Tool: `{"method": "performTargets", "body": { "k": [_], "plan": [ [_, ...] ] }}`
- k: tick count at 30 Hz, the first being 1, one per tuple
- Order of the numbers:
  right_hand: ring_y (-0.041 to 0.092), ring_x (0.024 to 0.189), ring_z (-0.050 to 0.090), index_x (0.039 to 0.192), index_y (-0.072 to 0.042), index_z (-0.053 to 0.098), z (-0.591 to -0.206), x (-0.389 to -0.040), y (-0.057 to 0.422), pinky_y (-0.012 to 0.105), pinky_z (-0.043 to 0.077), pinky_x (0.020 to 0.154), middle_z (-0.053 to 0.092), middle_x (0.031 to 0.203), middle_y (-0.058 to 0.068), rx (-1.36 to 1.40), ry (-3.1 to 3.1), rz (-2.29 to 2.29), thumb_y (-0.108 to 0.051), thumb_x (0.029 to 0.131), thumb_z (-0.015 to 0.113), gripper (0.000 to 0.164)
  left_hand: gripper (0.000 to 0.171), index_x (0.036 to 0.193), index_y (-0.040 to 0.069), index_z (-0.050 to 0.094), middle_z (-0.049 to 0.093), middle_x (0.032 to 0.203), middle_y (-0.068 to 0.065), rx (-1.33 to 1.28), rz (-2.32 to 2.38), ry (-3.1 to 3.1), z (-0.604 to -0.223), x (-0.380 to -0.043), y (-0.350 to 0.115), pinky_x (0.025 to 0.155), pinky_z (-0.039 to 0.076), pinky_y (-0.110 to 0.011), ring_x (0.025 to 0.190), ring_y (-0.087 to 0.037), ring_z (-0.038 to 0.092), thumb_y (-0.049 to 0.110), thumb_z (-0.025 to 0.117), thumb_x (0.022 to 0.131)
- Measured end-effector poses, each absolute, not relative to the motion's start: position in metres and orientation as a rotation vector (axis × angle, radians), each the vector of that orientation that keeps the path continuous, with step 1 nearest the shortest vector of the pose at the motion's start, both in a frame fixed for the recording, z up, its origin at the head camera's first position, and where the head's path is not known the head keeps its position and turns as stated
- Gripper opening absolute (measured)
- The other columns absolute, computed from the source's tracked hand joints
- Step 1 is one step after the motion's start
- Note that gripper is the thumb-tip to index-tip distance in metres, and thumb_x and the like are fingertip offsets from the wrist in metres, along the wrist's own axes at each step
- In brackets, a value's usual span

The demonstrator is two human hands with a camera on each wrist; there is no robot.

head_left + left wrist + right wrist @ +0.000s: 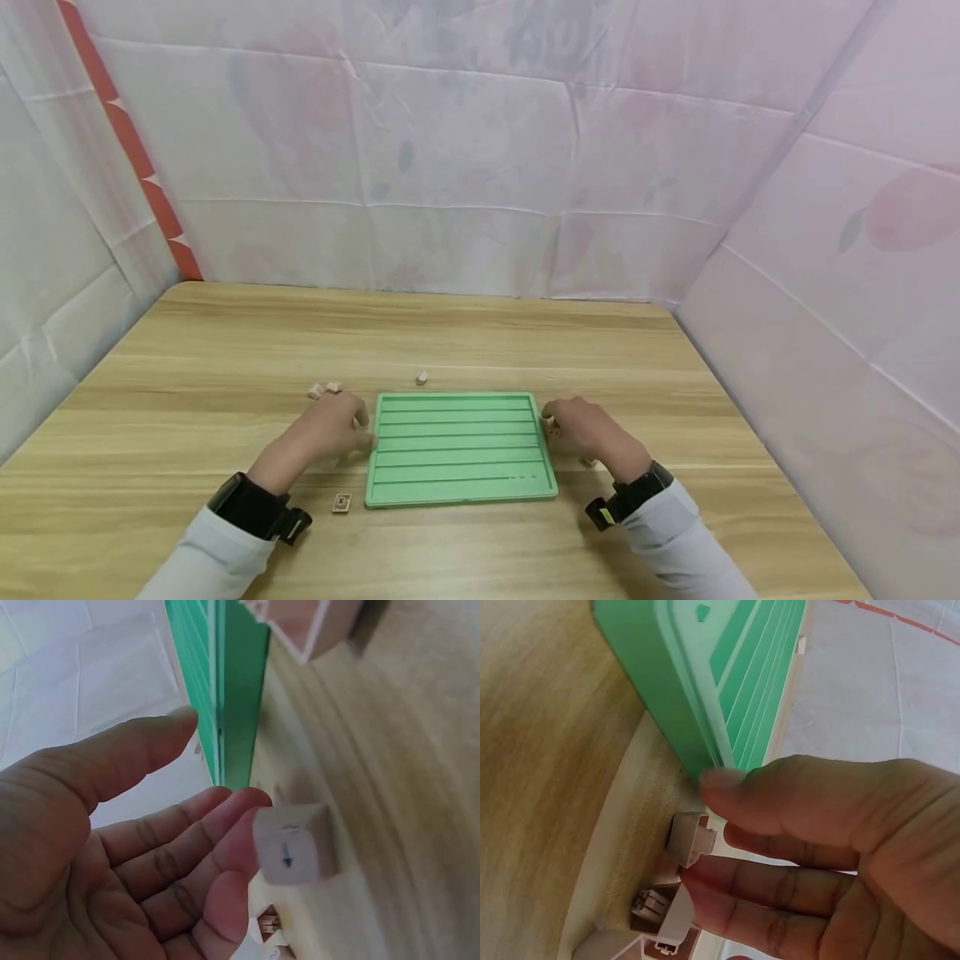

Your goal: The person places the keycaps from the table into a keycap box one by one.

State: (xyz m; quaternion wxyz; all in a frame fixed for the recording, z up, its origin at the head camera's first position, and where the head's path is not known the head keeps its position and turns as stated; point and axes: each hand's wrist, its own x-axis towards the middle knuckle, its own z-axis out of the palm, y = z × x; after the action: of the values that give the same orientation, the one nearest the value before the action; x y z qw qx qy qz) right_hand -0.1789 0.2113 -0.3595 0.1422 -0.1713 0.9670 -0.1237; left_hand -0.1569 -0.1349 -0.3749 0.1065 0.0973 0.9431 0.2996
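Observation:
A green ridged tray [461, 450] lies flat on the table between the two hands. My left hand [330, 427] is at the tray's left side, palm facing it, fingers loosely bent. By its fingertips in the left wrist view is a pale keycap [289, 847] printed with an arrow; contact is unclear. My right hand [588, 427] is at the right side. In the right wrist view its thumb [724, 784] is against the tray's edge, and its fingers lie beside a hollow keycap [690, 838] and another keycap [664, 911].
An overturned keycap [341, 503] lies near the tray's front left corner. Another keycap [422, 377] sits behind the tray, and a keycap pair [325, 388] lies beyond the left hand. Patterned cloth walls [465, 167] border the wooden table [450, 333].

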Motion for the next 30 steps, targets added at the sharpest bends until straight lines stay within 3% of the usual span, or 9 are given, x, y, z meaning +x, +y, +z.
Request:
{"method": "performTargets", "body": {
  "k": [5,9,13,17,22,30],
  "plan": [
    [0.021,0.078,0.060,0.102,0.000,0.064,-0.362,-0.180,0.212,0.037,0.049,0.066,0.065,0.096,0.013,-0.578,2.836,-0.252,-0.003,0.082,0.068,0.021,0.018,0.084,0.003,0.065,0.054,0.062,-0.001,0.286,0.956,2.746,-0.379,-0.153,-0.135,0.047,0.041,-0.029,0.050,-0.013,0.049,0.014,0.077,0.075],
    [0.018,0.070,0.055,0.084,-0.003,0.063,-0.366,-0.181,0.213,0.035,0.046,0.061,0.062,0.081,0.005,-0.619,2.860,-0.255,-0.001,0.078,0.068,0.008,0.016,0.077,0.005,0.065,0.054,0.064,-0.001,0.314,0.984,2.752,-0.383,-0.151,-0.136,0.047,0.042,-0.029,0.050,-0.014,0.049,0.014,0.078,0.074],
    [0.015,0.060,0.044,0.069,-0.008,0.055,-0.372,-0.183,0.213,0.033,0.039,0.055,0.051,0.066,-0.001,-0.647,2.874,-0.241,0.006,0.075,0.062,0.016,0.019,0.078,0.004,0.067,0.057,0.070,-0.003,0.283,1.040,2.733,-0.386,-0.150,-0.136,0.048,0.042,-0.029,0.051,-0.014,0.049,0.016,0.080,0.072],
    [0.015,0.059,0.042,0.069,-0.009,0.055,-0.375,-0.184,0.212,0.032,0.039,0.055,0.049,0.065,-0.003,-0.639,2.881,-0.212,0.008,0.074,0.060,0.018,0.023,0.081,0.001,0.066,0.058,0.072,-0.006,0.212,1.098,2.701,-0.388,-0.150,-0.134,0.047,0.038,-0.027,0.050,-0.013,0.046,0.014,0.081,0.070],
    [0.014,0.060,0.045,0.069,-0.008,0.057,-0.373,-0.185,0.211,0.032,0.041,0.056,0.052,0.066,-0.002,-0.631,2.884,-0.189,0.010,0.073,0.058,0.018,0.024,0.068,0.004,0.055,0.051,0.054,-0.006,0.150,1.197,2.628,-0.389,-0.149,-0.130,0.042,0.034,-0.024,0.044,-0.014,0.046,0.008,0.078,0.072],
    [0.014,0.059,0.044,0.068,-0.008,0.057,-0.371,-0.185,0.210,0.031,0.040,0.055,0.051,0.064,-0.001,-0.631,2.879,-0.228,0.010,0.073,0.059,0.019,0.027,0.061,0.005,0.051,0.054,0.052,-0.005,0.088,1.148,2.650,-0.389,-0.149,-0.123,0.042,0.035,-0.024,0.044,-0.016,0.052,0.004,0.076,0.072]
  ]
}}
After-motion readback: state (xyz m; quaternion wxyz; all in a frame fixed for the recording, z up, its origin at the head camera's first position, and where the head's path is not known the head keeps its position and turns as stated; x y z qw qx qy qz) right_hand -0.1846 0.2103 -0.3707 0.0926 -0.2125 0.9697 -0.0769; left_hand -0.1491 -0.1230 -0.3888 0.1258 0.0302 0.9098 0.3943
